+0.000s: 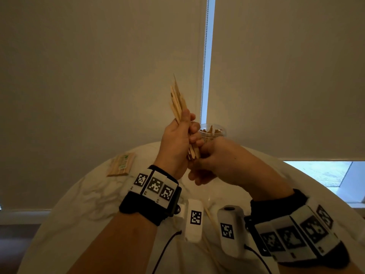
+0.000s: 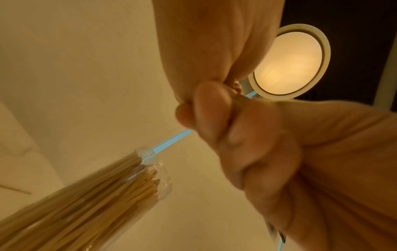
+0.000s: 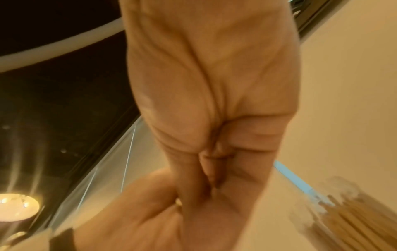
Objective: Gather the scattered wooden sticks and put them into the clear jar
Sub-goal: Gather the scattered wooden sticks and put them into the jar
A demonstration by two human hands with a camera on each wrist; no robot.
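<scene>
A: From the head view, the left hand is fisted around a bundle of wooden sticks, tips fanning toward 12 o'clock.

B: The right hand curls at the bundle's lower end, just in front of the clear jar; its exact hold is hidden.

A: The left wrist view shows the jar already packed with sticks.

B: On the tabletop, a stick pack lies at 10 o'clock.

Head view looks down on both hands; wrist views look up, sharing the jar.
</scene>
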